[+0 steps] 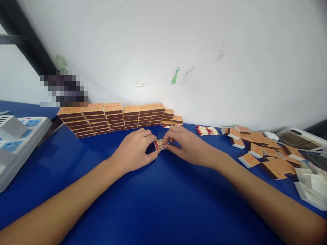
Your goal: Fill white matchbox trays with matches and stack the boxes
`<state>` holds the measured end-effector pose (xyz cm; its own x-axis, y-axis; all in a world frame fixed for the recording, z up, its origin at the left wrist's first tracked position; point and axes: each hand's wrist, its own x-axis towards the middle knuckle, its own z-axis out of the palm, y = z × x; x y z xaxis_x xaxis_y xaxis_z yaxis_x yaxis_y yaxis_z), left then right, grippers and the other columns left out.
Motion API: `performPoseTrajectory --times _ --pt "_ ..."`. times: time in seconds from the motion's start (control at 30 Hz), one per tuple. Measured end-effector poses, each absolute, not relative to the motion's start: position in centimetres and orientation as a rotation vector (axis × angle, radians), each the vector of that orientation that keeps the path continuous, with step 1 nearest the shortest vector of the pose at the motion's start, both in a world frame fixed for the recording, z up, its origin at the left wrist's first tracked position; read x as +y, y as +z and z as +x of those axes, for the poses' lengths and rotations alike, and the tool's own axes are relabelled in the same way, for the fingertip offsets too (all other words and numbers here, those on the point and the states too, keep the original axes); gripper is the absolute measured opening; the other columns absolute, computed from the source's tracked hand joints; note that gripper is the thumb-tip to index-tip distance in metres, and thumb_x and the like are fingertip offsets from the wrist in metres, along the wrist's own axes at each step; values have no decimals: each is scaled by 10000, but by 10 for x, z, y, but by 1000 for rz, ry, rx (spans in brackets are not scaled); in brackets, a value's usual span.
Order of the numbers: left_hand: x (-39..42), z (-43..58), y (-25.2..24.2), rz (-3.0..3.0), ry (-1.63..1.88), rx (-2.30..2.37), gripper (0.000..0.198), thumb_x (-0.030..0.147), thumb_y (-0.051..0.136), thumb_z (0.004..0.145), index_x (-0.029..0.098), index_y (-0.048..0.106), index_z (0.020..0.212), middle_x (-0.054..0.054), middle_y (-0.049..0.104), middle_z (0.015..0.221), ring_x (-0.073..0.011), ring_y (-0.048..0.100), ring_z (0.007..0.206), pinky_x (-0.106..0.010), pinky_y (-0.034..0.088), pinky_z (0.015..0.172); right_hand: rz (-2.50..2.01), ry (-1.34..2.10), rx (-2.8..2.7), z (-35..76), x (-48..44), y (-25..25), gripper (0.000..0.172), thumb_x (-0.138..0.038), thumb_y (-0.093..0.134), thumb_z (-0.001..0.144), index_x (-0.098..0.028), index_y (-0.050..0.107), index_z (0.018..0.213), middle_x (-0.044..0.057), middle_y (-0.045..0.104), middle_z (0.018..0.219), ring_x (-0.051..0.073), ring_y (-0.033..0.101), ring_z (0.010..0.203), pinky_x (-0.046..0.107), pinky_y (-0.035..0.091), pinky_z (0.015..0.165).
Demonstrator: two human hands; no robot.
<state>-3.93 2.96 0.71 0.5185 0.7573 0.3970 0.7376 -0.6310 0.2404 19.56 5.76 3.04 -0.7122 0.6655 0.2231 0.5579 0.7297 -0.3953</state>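
Observation:
A small open matchbox tray (155, 145) filled with red-headed matches (159, 144) lies on the blue table in front of me. My left hand (136, 148) holds its left end between thumb and forefinger. At the tray's right end, the thumb and forefinger of my right hand (182, 144) are pinched together over the plain ends of the matches. The fingertips hide that end of the tray. Behind my right hand, a few red match heads (166, 126) show by the stacked boxes. A loose pile of matches (207, 130) lies to the right.
Closed matchboxes (112, 117) stand stacked in a row along the white wall. Scattered orange box sleeves (277, 166) lie at the right, with white trays (311, 183) beside them. A power strip (33, 136) sits at the left on the blue table (163, 204).

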Motion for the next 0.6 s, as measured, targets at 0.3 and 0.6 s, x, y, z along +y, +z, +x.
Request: performPoseTrajectory --times 0.3,0.6 --pt "28 -39 9 2693 724 1286 194 343 668 973 185 739 1059 -64 713 971 -252 662 934 -406 556 800 -986 361 -2507 196 63 20 63 -222 634 1025 -203 639 965 38 594 908 206 546 910 346 443 797" --pt "28 -39 8 2694 718 1264 196 352 671 977 189 734 1068 -62 720 988 -245 667 945 -393 549 802 -991 343 -2475 192 62 15 101 -241 639 1024 -199 647 932 36 590 881 203 539 881 342 429 779"
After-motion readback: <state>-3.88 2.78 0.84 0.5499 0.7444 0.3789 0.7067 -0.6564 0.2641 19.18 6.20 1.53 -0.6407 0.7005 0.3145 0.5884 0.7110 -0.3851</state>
